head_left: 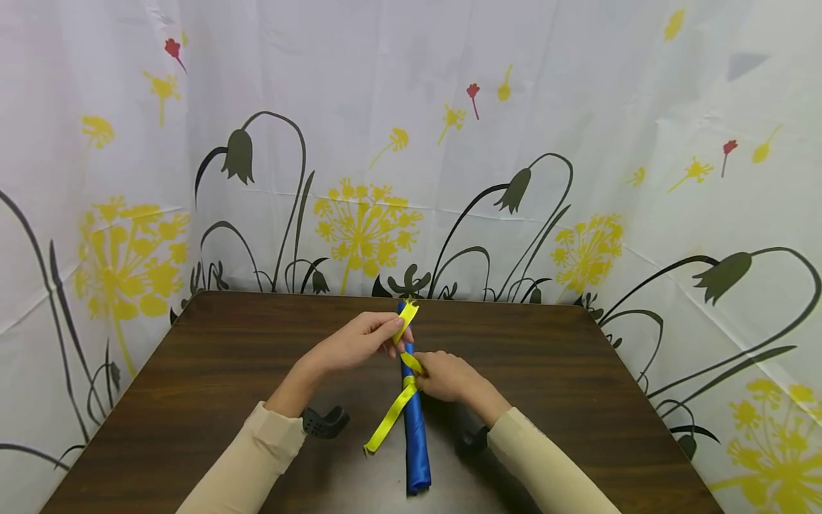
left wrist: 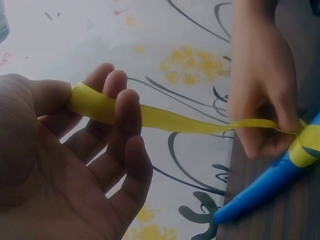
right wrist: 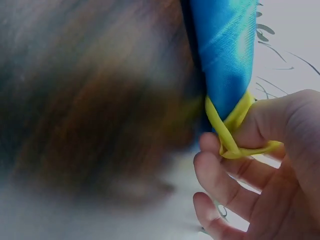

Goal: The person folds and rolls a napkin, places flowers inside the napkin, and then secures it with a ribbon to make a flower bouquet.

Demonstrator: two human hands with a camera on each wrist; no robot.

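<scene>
A rolled blue cloth (head_left: pixel 416 435) lies lengthwise on the table, with a yellow ribbon (head_left: pixel 390 421) wrapped round its middle. One ribbon tail slants down to the left onto the table. Pinched between thumb and fingers, the other tail is held up by my left hand (head_left: pixel 366 339) above the roll's far part. My right hand (head_left: pixel 446 375) is at the wrap, its thumb and fingers gripping the ribbon (right wrist: pixel 227 145) close against the roll. Between the hands the ribbon (left wrist: pixel 175 122) runs fairly taut in the left wrist view.
The dark wooden table (head_left: pixel 257 357) reaches back to a white curtain (head_left: pixel 411 107) printed with flowers. Each wrist wears a black band device (head_left: pixel 325 422), and both forearms have beige sleeves (head_left: pixel 250 457).
</scene>
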